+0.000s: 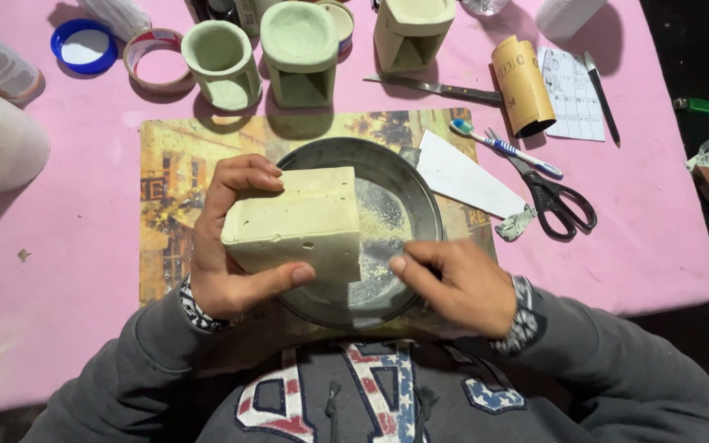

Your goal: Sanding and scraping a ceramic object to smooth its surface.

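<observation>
The left hand (227,246) grasps a pale green block (297,223), a cast, boxy piece with small pits on its faces. Its fingers wrap over the far top edge and its thumb presses on the near lower corner, so the block sits tilted between them, above the left half of a round dark metal pan (408,176). The right hand (457,283) is at the block's near right corner, fingers curled together and pinched against the block's right face; what it pinches, if anything, cannot be made out. Pale dust lies on the pan's floor just right of the block.

The pan rests on a printed placemat (166,164) at the near middle of the pink surface (67,262). A white card (465,176) lies just beside the pan's right rim, with a toothbrush (506,149) and black scissors (555,197) further right. Along the far edge stand three more green cast pieces (299,51), a tape roll (157,59) and a blue lid (84,45). A roll of sandpaper (523,86) and a knife (432,86) lie toward the far right corner.
</observation>
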